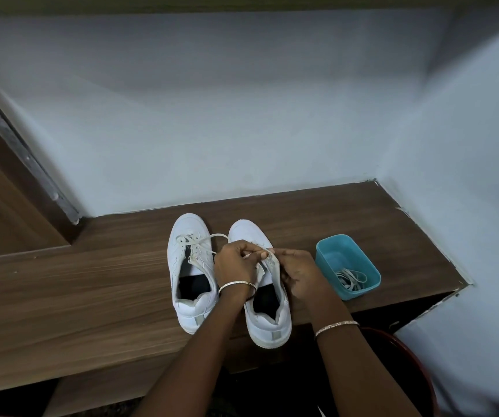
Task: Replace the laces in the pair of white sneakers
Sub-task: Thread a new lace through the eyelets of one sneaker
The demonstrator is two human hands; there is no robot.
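Two white sneakers stand side by side on a wooden table (61,284), toes pointing away from me. The left sneaker (190,272) has a loose white lace (206,238) threaded through its eyelets, one end trailing toward the right shoe. Both hands are over the right sneaker (268,314). My left hand (236,263) pinches a white lace at the shoe's eyelets. My right hand (299,273) grips the shoe's tongue and upper edge beside it. The lacing of the right sneaker is hidden under my hands.
A teal plastic tub (347,266) holding a coil of white laces (351,279) sits to the right of the shoes. Pale blue walls close the table at the back and right. A dark red round object (417,365) lies below the table's right front corner.
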